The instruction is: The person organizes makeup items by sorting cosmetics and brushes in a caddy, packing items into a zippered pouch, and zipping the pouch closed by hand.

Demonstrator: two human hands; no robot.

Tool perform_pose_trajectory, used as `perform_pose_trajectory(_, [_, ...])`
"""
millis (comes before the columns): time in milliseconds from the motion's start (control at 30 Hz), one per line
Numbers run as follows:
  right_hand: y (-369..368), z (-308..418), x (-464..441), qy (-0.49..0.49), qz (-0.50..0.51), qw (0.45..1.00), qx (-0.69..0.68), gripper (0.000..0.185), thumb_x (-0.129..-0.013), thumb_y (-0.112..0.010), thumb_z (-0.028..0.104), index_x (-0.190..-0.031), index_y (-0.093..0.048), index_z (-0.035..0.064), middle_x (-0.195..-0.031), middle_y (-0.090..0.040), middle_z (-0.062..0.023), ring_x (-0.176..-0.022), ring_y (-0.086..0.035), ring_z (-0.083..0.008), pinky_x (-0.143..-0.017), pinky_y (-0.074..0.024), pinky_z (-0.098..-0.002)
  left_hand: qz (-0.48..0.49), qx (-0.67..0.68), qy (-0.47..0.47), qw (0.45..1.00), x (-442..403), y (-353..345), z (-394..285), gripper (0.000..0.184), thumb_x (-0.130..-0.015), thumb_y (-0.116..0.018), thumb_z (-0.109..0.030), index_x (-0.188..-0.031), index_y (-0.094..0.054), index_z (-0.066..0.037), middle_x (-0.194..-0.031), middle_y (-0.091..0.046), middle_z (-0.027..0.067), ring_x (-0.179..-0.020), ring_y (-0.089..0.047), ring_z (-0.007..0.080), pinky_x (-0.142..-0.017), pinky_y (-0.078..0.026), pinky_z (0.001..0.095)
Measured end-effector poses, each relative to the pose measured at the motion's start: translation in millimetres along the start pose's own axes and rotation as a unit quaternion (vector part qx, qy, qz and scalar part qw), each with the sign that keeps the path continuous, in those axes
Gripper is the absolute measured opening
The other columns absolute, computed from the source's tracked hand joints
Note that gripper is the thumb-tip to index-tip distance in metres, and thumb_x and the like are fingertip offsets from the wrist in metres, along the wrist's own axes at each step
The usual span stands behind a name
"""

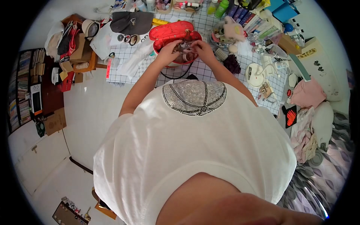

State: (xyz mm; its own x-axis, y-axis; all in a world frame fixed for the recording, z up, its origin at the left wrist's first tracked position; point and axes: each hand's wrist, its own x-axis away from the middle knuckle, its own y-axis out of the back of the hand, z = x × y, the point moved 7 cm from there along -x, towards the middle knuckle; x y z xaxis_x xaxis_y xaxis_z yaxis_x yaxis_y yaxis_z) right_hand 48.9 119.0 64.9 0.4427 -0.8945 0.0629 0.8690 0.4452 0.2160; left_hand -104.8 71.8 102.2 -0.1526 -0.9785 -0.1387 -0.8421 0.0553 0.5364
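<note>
A red case (pixel 172 29) with its lid tipped back lies on the grid-patterned table cover, full of small items. My left hand (pixel 168 53) reaches over its left side, fingers bent inward among the contents. Opposite it, my right hand (pixel 204 51) is at the right rim with thumb and fingers brought together. Between the two hands are clear and pinkish small items (pixel 185 48), too small to name. A round brownish item (pixel 188 56) sits near the front of the case. What each hand grips is not distinct.
A dark cap (pixel 132 23) and hair ties (pixel 133 39) lie left of the case, beside a white plastic bag (pixel 139 58). To the right are a plush toy (pixel 233 29), a dark purple scrunchie (pixel 231 64), books (pixel 258 24) and a white round-based device (pixel 255 74).
</note>
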Motion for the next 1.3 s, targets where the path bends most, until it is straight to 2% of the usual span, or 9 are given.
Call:
perform_pose_trajectory(33, [-2,-2,2,-0.011,0.008,1.0,0.003,0.014,-0.081,-0.047,0.003,-0.09,-0.058,0.0034,-0.082,-0.059,-0.0086,-0.075,-0.059,-0.0167,-0.067,-0.0459,-0.0291,-0.003,-0.017,-0.03,0.999,0,-2,3,0.034,-0.071,-0.061,-0.016,-0.102,-0.054,-0.005,-0.095,-0.058,0.014,-0.088,-0.055,0.0295,-0.075,-0.045,0.0356])
perform_pose_trajectory(200, [-2,5,9,0.005,-0.036,0.999,0.03,0.016,-0.079,-0.049,0.003,-0.092,-0.058,0.0039,-0.097,-0.055,-0.0128,-0.079,-0.059,-0.0209,-0.07,-0.0461,-0.0303,-0.021,-0.107,0.098,0.989,-4,4,29,0.023,-0.074,-0.061,-0.017,-0.092,-0.057,-0.003,-0.09,-0.06,0.0165,-0.084,-0.057,0.0306,-0.073,-0.045,0.0376])
perform_pose_trajectory(400, [-3,20,-4,0.117,-0.034,0.962,0.244,0.029,-0.075,-0.051,0.007,-0.103,-0.057,0.0078,-0.11,-0.049,-0.0154,-0.094,-0.054,-0.0294,-0.077,-0.0455,-0.0366,-0.043,-0.301,0.112,0.946,-5,16,26,0.025,-0.074,-0.058,-0.02,-0.092,-0.059,-0.004,-0.091,-0.059,0.0172,-0.085,-0.056,0.0334,-0.075,-0.044,0.0405])
perform_pose_trajectory(600, [-20,10,-31,0.012,-0.02,0.938,0.347,0.032,-0.074,-0.05,0.011,-0.105,-0.057,0.0058,-0.109,-0.051,-0.0171,-0.097,-0.051,-0.0337,-0.084,-0.041,-0.039,-0.056,-0.292,0.083,0.951,-3,9,13,0.026,-0.073,-0.058,-0.019,-0.094,-0.059,-0.004,-0.094,-0.057,0.0159,-0.09,-0.054,0.0322,-0.079,-0.043,0.0389])
perform_pose_trajectory(800, [50,19,-34,0.099,-0.239,0.949,0.182,0.032,-0.076,-0.049,0.013,-0.105,-0.057,0.0042,-0.104,-0.055,-0.0172,-0.099,-0.052,-0.0302,-0.086,-0.0401,-0.0341,-0.073,-0.244,0.057,0.965,-1,18,20,0.024,-0.073,-0.058,-0.018,-0.094,-0.059,-0.005,-0.091,-0.058,0.0145,-0.089,-0.054,0.0304,-0.078,-0.043,0.0382])
perform_pose_trajectory(1000, [79,-39,-36,-0.019,-0.109,0.977,0.182,0.034,-0.076,-0.051,0.016,-0.106,-0.056,0.0029,-0.104,-0.055,-0.0192,-0.099,-0.051,-0.0313,-0.083,-0.0408,-0.0359,-0.006,-0.268,0.07,0.961,-8,1,27,0.023,-0.07,-0.056,-0.021,-0.088,-0.062,-0.009,-0.091,-0.059,0.0106,-0.088,-0.054,0.0286,-0.075,-0.045,0.0389])
perform_pose_trajectory(1100, [70,-42,-23,0.093,-0.094,0.978,0.161,0.031,-0.075,-0.052,0.009,-0.104,-0.056,0.002,-0.1,-0.057,-0.0174,-0.095,-0.055,-0.0277,-0.082,-0.042,-0.0315,0.103,-0.354,0.071,0.927,-5,-14,44,0.021,-0.071,-0.055,-0.023,-0.088,-0.062,-0.015,-0.095,-0.06,0.0053,-0.093,-0.053,0.0251,-0.077,-0.043,0.0401])
perform_pose_trajectory(1200, [58,-77,-14,-0.085,-0.01,0.957,0.278,0.032,-0.074,-0.054,0.007,-0.106,-0.055,0.0031,-0.102,-0.056,-0.0188,-0.097,-0.054,-0.0291,-0.081,-0.0423,-0.0322,0.109,-0.372,0.116,0.915,-5,-13,47,0.02,-0.071,-0.055,-0.023,-0.087,-0.062,-0.015,-0.095,-0.06,0.0035,-0.095,-0.052,0.0238,-0.079,-0.042,0.0413])
perform_pose_trajectory(1300, [41,-87,9,-0.019,0.015,0.907,0.421,0.031,-0.073,-0.058,0.008,-0.104,-0.056,0.0033,-0.1,-0.056,-0.0195,-0.092,-0.055,-0.0311,-0.077,-0.0438,-0.0342,0.057,-0.382,0.07,0.92,-4,-8,35,0.023,-0.071,-0.057,-0.026,-0.089,-0.062,-0.013,-0.096,-0.06,0.0054,-0.092,-0.054,0.0263,-0.08,-0.042,0.039])
